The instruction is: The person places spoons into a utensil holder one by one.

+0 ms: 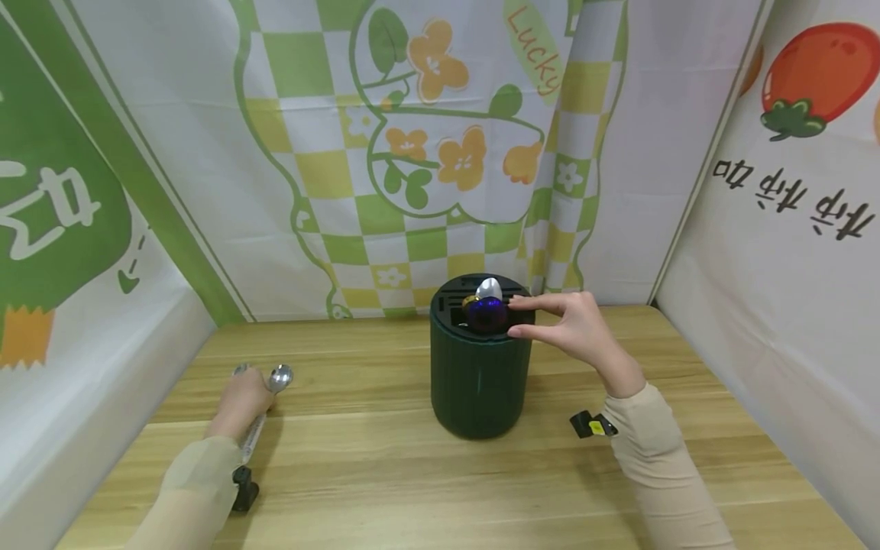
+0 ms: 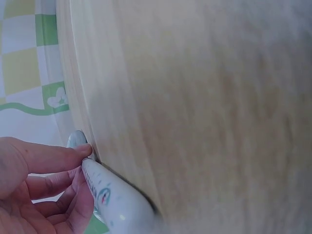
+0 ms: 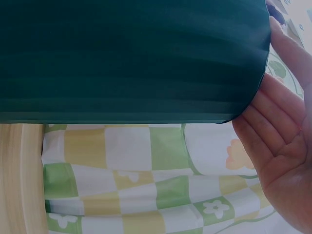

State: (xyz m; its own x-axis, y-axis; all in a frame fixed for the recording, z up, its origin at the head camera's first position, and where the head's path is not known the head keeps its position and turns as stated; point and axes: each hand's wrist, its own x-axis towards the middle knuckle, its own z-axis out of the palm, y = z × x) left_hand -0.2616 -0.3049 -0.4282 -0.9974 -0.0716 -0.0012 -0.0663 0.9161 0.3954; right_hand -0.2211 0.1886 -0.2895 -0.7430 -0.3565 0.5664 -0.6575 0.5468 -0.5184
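A dark green ribbed utensil holder point(image 1: 479, 382) with a slotted black top stands on the table. Out of its top rise a silver spoon bowl point(image 1: 489, 289), a shiny dark blue rounded piece point(image 1: 486, 314) and a gold one behind it. My right hand point(image 1: 574, 328) is at the holder's right rim, thumb and fingers extended and apart; in the right wrist view, fingers point(image 3: 273, 114) lie along the edge. At the left, my left hand point(image 1: 244, 397) pinches a spoon with a patterned white handle point(image 2: 114, 197) low over the table. A silver spoon bowl point(image 1: 280, 378) shows beside that hand, another metal end beyond it.
The wooden table point(image 1: 344, 473) runs back to a checked, flower-printed curtain point(image 1: 426, 244). Printed white cloth walls point(image 1: 777, 305) close in both sides. Black wrist-camera mounts point(image 1: 593, 425) sit at each sleeve.
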